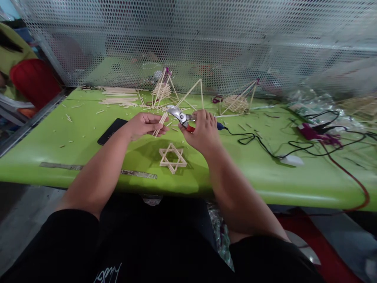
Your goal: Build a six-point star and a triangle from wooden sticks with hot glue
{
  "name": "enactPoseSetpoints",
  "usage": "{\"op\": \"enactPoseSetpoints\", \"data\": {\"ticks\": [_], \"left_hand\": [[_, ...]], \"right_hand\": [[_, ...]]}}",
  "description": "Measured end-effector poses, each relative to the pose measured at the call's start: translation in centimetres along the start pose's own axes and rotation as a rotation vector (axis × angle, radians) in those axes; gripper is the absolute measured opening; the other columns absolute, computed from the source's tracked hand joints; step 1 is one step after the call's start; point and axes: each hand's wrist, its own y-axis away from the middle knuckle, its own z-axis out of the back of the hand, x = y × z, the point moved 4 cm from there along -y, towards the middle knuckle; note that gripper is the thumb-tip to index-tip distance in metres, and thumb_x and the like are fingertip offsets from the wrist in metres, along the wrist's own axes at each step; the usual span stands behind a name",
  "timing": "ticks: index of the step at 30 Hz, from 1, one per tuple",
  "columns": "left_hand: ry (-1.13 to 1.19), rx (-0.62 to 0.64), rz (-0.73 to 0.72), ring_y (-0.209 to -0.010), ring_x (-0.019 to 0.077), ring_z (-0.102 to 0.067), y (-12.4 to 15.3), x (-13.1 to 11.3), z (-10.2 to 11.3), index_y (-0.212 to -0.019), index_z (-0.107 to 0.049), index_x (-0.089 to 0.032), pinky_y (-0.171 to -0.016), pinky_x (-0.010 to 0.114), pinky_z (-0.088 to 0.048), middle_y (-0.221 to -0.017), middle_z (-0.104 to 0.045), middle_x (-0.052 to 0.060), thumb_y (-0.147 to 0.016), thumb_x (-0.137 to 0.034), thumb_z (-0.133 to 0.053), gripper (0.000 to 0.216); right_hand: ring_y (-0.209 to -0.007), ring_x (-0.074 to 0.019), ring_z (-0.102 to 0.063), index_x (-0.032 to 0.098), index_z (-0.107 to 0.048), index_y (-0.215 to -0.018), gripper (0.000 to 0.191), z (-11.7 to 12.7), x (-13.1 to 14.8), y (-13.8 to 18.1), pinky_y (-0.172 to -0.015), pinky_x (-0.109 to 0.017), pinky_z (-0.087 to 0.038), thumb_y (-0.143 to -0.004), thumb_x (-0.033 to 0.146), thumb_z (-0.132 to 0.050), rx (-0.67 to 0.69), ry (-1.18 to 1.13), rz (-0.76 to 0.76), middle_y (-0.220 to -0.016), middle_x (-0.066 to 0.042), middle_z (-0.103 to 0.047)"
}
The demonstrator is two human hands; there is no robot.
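Observation:
My left hand (147, 126) pinches a small bundle of thin wooden sticks (160, 124), held up above the green table. Wrapped round the red handles of a pair of pruning shears (181, 116) is my right hand (203, 131). The metal blades point left, close to the upper ends of the sticks; whether they touch, I cannot tell. On the table below both hands lies a six-pointed star (173, 158) built from layered sticks. Short cut stick pieces are scattered behind the hands.
A black phone (112, 131) lies beside my left forearm. Loose sticks (120, 95) and stick frames (161, 90) stand along the perforated metal screen (188, 43). Black cables (265, 151) cross the right side. A metal strip (138, 173) lies near the front edge. A person in yellow-green (14, 51) is at far left.

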Motion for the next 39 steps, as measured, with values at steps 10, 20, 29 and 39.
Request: {"op": "enactPoseSetpoints", "data": {"ticks": [10, 20, 29, 39], "left_hand": [[0.005, 0.021, 0.003, -0.108, 0.0269, -0.092, 0.2, 0.0, 0.0, -0.128, -0.094, -0.023, -0.102, 0.044, -0.076, -0.128, -0.093, 0.013, -0.09, -0.04, -0.108, 0.043], [-0.023, 0.034, -0.012, -0.105, 0.0259, -0.092, -0.1, 0.3, 0.0, -0.131, -0.093, -0.022, -0.094, 0.04, -0.077, -0.119, -0.094, 0.012, -0.095, -0.038, -0.105, 0.041], [-0.033, -0.005, 0.004, -0.106, 0.0266, -0.092, -0.1, 0.3, 0.0, -0.128, -0.093, -0.021, -0.1, 0.046, -0.077, -0.118, -0.093, 0.012, -0.099, -0.034, -0.101, 0.033], [0.008, 0.01, -0.024, -0.101, 0.0243, -0.092, -0.2, 0.1, -0.4, -0.123, -0.094, -0.022, -0.093, 0.039, -0.077, -0.116, -0.094, 0.011, -0.093, -0.038, -0.106, 0.036]], "right_hand": [[-0.138, -0.0492, -0.065, 0.021, -0.059, -0.141, 0.049, 0.2, 0.1, -0.1, -0.124, -0.074, -0.05, -0.109, 0.055, -0.074, 0.02, 0.006, -0.017, -0.14, -0.025, -0.071], [-0.124, -0.0473, -0.071, 0.024, -0.06, -0.13, 0.04, -0.4, -0.5, -0.3, -0.113, -0.07, -0.056, -0.1, 0.041, -0.081, -0.042, 0.038, 0.002, -0.128, -0.021, -0.076], [-0.114, -0.0448, -0.072, 0.025, -0.061, -0.119, 0.031, 0.1, 0.0, -0.7, -0.1, -0.059, -0.056, -0.095, 0.033, -0.079, 0.042, 0.075, -0.078, -0.115, -0.019, -0.078], [-0.086, -0.0349, -0.072, 0.026, -0.067, -0.103, 0.019, 1.1, 1.0, -0.8, -0.074, -0.041, -0.044, -0.094, 0.038, -0.078, 0.077, 0.178, -0.21, -0.097, -0.014, -0.082]]}}
